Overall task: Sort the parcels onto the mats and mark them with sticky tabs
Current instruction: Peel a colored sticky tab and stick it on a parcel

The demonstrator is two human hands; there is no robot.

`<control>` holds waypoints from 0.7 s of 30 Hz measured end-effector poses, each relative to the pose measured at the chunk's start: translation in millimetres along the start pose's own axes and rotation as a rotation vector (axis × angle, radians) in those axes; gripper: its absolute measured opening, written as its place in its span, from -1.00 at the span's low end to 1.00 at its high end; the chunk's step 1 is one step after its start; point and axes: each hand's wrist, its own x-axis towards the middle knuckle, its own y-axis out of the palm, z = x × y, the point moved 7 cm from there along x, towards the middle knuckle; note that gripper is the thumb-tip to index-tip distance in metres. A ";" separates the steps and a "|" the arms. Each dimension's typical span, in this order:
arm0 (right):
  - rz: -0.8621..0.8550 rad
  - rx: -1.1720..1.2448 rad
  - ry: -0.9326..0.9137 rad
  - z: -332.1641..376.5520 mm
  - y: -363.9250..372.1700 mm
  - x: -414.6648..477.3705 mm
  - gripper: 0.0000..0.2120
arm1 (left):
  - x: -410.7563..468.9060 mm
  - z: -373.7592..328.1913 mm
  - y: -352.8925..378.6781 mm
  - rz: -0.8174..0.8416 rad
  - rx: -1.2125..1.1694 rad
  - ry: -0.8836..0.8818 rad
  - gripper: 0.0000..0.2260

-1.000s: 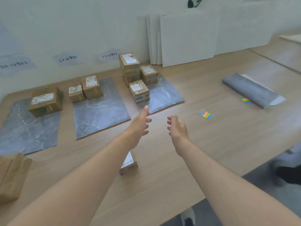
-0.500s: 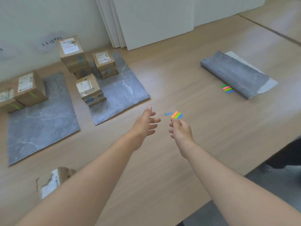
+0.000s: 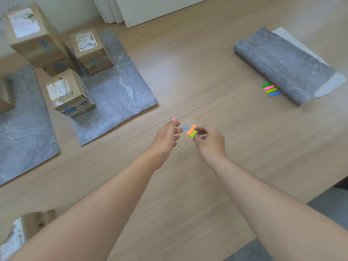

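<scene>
Head view puts the sticky tabs (image 3: 191,130) low over the table between both hands, their strips slanting away to the right. The right hand (image 3: 211,142) is the nearer and pinches their near end between thumb and curled fingers, while the left hand (image 3: 165,138) sits just beside them, fingers loosely spread and holding nothing, by a loose blue tab (image 3: 185,127). The mat (image 3: 120,95) to the left carries several parcels (image 3: 69,97), and one stray parcel (image 3: 22,232) lies off the mats at near left, well apart from the tabs.
</scene>
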 end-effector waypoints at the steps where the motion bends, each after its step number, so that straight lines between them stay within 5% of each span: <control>1: 0.009 -0.070 -0.047 1.8 3.3 7.0 -0.80 | 4.9 0.6 -1.0 -0.004 0.007 0.004 -0.54; 5: 0.043 -0.260 -0.153 2.0 19.2 37.6 -0.81 | 22.5 6.0 -6.0 -0.023 0.043 0.002 -0.55; 13: 0.053 -0.300 -0.028 -6.5 26.3 63.8 -0.60 | 41.9 17.0 -13.3 -0.040 0.067 -0.027 -0.55; 21: 0.060 -0.283 0.028 -11.5 23.6 70.8 -0.73 | 50.1 14.8 -3.4 -0.015 0.044 -0.055 -0.55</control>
